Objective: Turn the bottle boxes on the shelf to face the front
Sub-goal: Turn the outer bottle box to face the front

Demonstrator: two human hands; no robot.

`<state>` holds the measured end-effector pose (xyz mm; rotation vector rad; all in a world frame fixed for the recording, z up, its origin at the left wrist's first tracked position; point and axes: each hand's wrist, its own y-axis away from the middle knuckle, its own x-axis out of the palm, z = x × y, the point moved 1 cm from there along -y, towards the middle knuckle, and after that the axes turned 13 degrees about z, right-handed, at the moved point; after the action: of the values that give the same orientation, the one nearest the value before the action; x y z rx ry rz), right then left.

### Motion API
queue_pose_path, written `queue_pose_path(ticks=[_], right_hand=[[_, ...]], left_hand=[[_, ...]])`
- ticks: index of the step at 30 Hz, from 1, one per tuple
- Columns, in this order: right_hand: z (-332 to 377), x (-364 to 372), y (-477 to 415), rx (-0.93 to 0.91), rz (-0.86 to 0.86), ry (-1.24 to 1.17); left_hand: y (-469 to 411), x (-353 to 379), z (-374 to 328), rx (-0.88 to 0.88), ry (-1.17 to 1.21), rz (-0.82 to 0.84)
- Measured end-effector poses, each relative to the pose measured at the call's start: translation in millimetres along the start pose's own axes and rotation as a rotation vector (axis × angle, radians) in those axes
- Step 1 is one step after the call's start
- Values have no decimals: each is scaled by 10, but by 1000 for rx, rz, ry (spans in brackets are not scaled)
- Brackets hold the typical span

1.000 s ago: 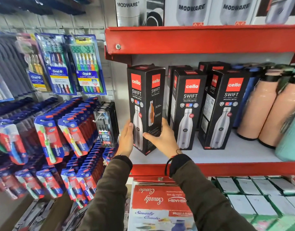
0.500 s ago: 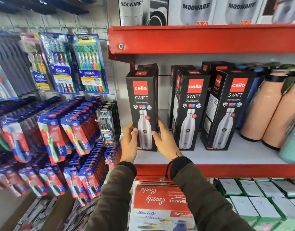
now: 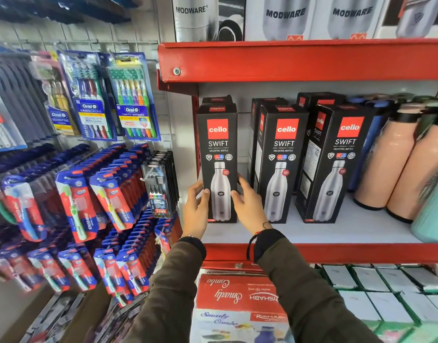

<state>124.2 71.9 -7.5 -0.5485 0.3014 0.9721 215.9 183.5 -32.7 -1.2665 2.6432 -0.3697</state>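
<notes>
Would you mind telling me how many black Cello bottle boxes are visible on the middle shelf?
6. Three stand in front: left box, held by both hands, middle box, right box. One stands behind each. More may be hidden further back.

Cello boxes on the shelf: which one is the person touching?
The leftmost cello box, next to the toothbrush display. The left hand and right hand hold its lower sides; the other two front boxes stand untouched.
</notes>
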Motion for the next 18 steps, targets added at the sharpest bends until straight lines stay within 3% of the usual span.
queue_pose_path(ticks=[18], right_hand=[[124, -31, 357, 19, -3, -156]], left_hand=[[393, -64, -125, 1, 39, -22]])
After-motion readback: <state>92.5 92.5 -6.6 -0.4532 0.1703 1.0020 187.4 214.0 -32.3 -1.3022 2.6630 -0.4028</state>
